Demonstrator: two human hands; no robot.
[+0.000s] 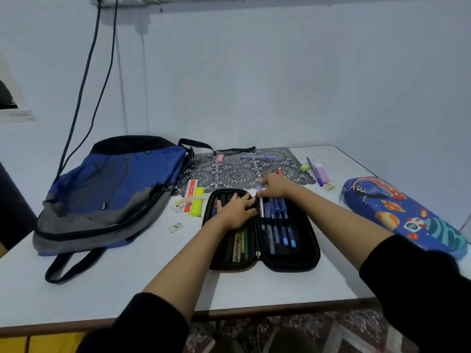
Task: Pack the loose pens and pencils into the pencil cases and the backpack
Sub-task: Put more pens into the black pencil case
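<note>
While on case (288, 262), left hand (235, 212) flat.

The left hand (238, 212) covers the top of the black pencil case (288, 263)'s left half, so the pencils (240, 242) there only show their lower ends. The right hand (274, 187) is blurry at the fingertips, so no idea if it's pinching anything. An orange pen (279, 171) mostly hides behind it. A sleeve (420, 276) covers the space pencil case (382, 207)'s near end. The ruler (191, 189) print is too tiny to read.
</note>
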